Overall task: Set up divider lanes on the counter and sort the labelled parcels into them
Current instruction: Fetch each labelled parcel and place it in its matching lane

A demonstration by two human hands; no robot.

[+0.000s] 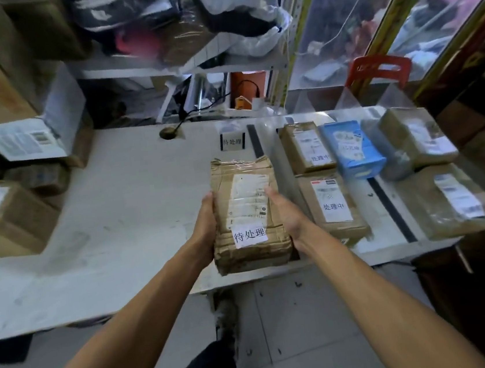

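I hold a taped brown cardboard parcel (249,213) with a white label reading 待处理 over the white counter's (124,221) front edge. My left hand (206,218) grips its left side and my right hand (286,212) grips its right side. A small sign (232,140) with the same words stands behind it. A black divider strip (256,143) runs right of the sign. Beyond it lie two brown parcels (306,146) (333,205) labelled 处理中 and a blue parcel (352,148). Past a second divider strip (392,209) lie more brown parcels (417,135) (448,199).
Cardboard boxes (0,217) (27,132) are stacked on the counter's left end. A cable grommet (168,132) with a black cable sits at the back. Shelves with bags rise behind. A red plastic stool (379,70) stands beyond the counter, and dark boxes crowd the right.
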